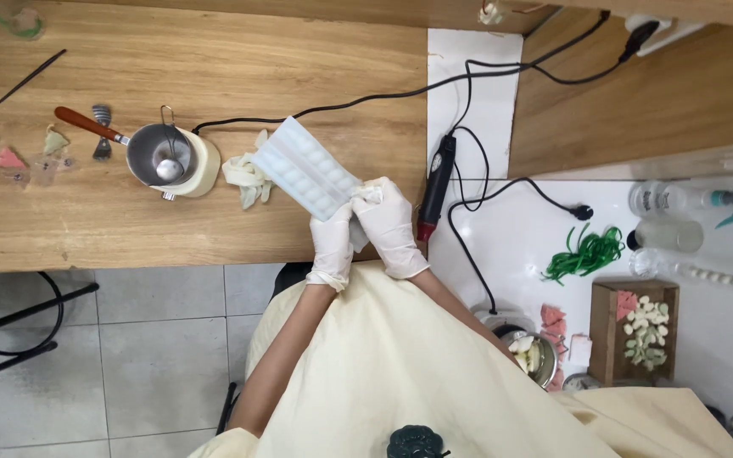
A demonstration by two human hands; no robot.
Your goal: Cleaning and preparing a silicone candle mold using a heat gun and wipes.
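**Gloved hands gripped a white mould tray over the wooden bench**

Near the middle of the frame, both hands wore pale disposable gloves and were closed on one end of a white mould tray [305,170]. The left hand [333,242] clasped the tray's near corner from below, fingers wrapped around its edge. The right hand [388,222] pinched the same end from the side, with what looked like a small white cloth [368,194] bunched at its fingertips against the tray. The tray was tilted, its far end pointing toward the upper left, and rows of rounded cavities showed on its face.

Just beyond the tray's far end lay a crumpled pair of cream gloves [244,176] on the wooden bench [214,68]. Beside them, further left, stood a small metal pot [161,154] with an orange handle, set on a cream base. A thin dark stick [31,76] lay in the upper left corner, well apart.

Right of the hands, a black handheld tool [436,185] with a red tip lay on a white surface, its cable looping toward the upper right. A tangle of green strands [585,254] sat farther right, near a wooden box [634,331] holding pale and pink pieces. Clear bottles [663,200] stood at the right edge.
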